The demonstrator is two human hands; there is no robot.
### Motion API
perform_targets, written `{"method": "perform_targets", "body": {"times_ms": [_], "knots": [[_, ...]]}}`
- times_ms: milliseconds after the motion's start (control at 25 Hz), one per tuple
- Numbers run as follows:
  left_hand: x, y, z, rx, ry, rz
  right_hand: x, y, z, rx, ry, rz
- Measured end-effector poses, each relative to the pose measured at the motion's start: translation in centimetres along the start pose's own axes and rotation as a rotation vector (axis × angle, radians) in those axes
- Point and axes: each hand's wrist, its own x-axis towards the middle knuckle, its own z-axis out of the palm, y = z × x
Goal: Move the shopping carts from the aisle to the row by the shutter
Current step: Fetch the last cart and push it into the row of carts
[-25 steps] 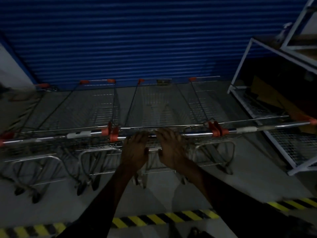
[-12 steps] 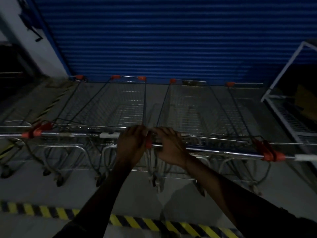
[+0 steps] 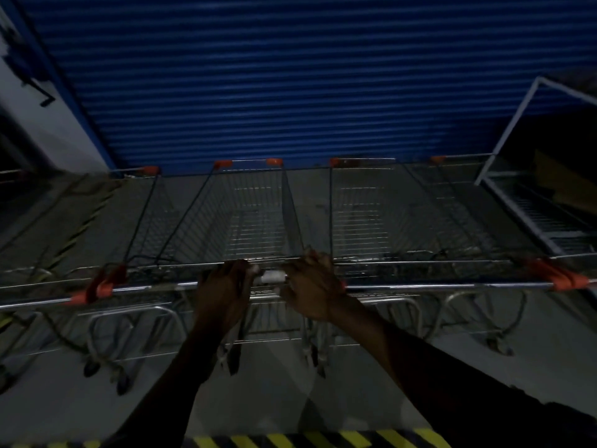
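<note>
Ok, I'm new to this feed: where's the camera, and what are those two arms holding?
There is no machine: the one view comes from a camera worn on a person's head, looking forward and down. The arms are that person's own. The left hand and right hand both grip the handle bar of a shopping cart. It stands among other carts side by side on the floor, noses toward the blue shutter. A white rack stands at the right.

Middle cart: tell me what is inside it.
The cart holds nothing visible, only bare wire mesh; the left hand and right hand on its handle cover the near edge.
</note>
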Motion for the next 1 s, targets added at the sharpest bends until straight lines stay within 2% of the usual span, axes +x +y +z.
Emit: {"method": "perform_targets", "body": {"times_ms": [160, 280, 400, 640, 800, 920, 1000], "knots": [[-0.6, -5.7, -0.2, -0.068, -0.024, 0.125, 0.4, -3.4, 1.3, -0.156, 0.121, 0.167], [-0.8, -8.1, 0.2, -0.144, -0.037, 0.251, 0.1, -4.8, 1.0, -0.264, 0.045, 0.276], [-1.2, -8.4, 0.5, -0.130, -0.015, 0.261, -0.6, -5.5, 1.4, -0.224, 0.038, 0.284], [-1.6, -8.2, 0.6, -0.171, -0.001, 0.280, -2.6, -6.3, 3.5, -0.205, 0.242, 0.313], [-1.1, -7.8, 0.8, -0.186, -0.032, 0.302, -3.2, -6.0, 4.0, -0.211, 0.298, 0.334], [-0.2, -7.9, 0.6, -0.170, -0.027, 0.346, -4.4, -4.4, 2.4, -0.191, 0.272, 0.462], [0.4, -7.5, 0.3, -0.124, -0.036, 0.364, -5.7, -2.5, 1.3, -0.260, 0.239, 0.547]]}}
